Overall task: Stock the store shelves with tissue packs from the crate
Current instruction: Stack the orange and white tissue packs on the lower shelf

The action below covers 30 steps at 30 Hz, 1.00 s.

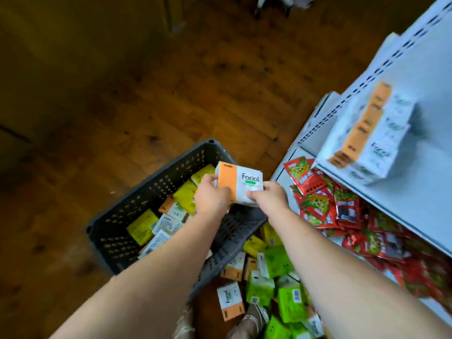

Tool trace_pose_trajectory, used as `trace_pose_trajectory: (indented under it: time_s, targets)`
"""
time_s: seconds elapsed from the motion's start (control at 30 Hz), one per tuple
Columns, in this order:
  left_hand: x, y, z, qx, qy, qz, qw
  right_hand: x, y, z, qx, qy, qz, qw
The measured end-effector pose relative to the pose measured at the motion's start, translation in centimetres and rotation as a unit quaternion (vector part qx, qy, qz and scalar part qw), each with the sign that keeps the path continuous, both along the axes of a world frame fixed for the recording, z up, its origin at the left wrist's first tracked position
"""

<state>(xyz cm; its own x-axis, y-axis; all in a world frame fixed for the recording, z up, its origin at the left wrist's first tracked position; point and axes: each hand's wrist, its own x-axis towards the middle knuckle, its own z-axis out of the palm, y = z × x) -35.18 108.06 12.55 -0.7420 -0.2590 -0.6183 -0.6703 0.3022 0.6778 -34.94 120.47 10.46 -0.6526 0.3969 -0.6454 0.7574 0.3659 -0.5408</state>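
Orange-striped Facial tissue pack [241,184], pinched above the crate [156,178] by left hand [211,195] and right hand [267,195], could be dropped: edge-only grips.

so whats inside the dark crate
Yellow packs and white-and-orange tissue packs lie loose in the crate. The left forearm covers its near part, hiding what lies there.

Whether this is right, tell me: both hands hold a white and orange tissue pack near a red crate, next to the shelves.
No. The head view shows the crate is dark grey, not red. The rest stands: left hand and right hand hold the white and orange tissue pack near it, next to the shelves.
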Motion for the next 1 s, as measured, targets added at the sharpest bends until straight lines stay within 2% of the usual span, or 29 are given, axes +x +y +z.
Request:
trace_pose_trajectory:
  time_s: [0.2,0.33,0.43,0.53,0.7,0.83,1.0]
  targets:
    - [-1.7,5.9,11.0,0.024,0.096,-0.085,0.991,-0.1,5.8,11.2,0.001,0.115,-0.141,0.983]
    - [-0.9,12.3,14.8,0.037,0.153,-0.185,0.97,2.7,11.7,15.6,0.049,0.19,-0.21,0.958]
    - [0.8,17.9,16.0,0.002,0.189,-0.272,0.943,5.5,17.0,16.9,0.08,0.215,-0.259,0.938]
    - [2.7,23.4,15.7,-0.019,0.182,-0.33,0.926,7.7,22.3,16.0,0.109,0.196,-0.28,0.933]
    - [4.5,30.5,11.1,-0.004,0.16,-0.38,0.911,9.7,28.9,11.6,0.137,0.149,-0.286,0.937]
    - [4.5,33.2,6.2,-0.013,0.174,-0.388,0.905,9.2,31.9,7.4,0.129,0.148,-0.258,0.946]
    - [3.4,35.4,1.8,-0.05,0.202,-0.428,0.88,7.4,34.1,3.1,0.139,0.16,-0.193,0.958]
